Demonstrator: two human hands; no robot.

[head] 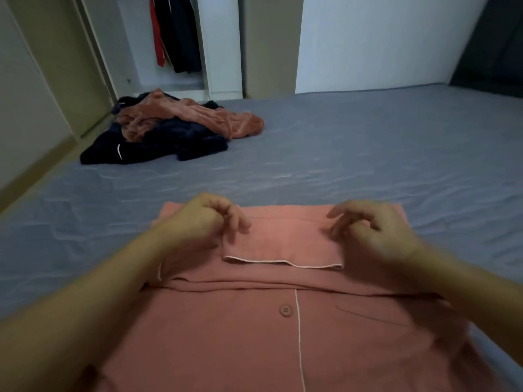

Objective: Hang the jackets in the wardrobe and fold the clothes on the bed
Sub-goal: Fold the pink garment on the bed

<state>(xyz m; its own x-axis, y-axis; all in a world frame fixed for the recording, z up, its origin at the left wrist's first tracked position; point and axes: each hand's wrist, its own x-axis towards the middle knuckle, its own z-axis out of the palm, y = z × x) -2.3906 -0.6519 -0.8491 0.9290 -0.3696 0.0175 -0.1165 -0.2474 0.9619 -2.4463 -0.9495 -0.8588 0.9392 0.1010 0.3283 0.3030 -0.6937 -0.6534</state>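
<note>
A: Main item?
B: Salmon-pink button-front pyjama shirt with white piping (283, 321), flat on the grey-blue quilted bed sheet (368, 154), filling the 6 o'clock half of view. A folded cuff or sleeve end with white piped edge (283, 250) lies across its far part. One round pink button (285, 310) just left of the vertical piping line.

A: Hands?
B: Left hand (198, 219) at 11 o'clock of the shirt, fingers curled downward over the cloth near the folded piece's left end. Right hand (373, 227) at 1 o'clock, fingers bent, tips at or just above the cloth by the right end. Blurred, so I cannot tell whether either one pinches fabric or only touches. Hands well apart, one at each end of the folded piece.

A: Other clothes?
B: Heap at 10 o'clock on the bed near its far-left corner: crumpled rust-pink velvety garment (192, 114) lying on top of a dark navy garment with a small white mark (158, 145).

A: Wardrobe?
B: Open white wardrobe (220, 52) at 12 o'clock beyond the bed, dark jackets (181, 35) and a red one (158, 32) hanging inside.
</note>
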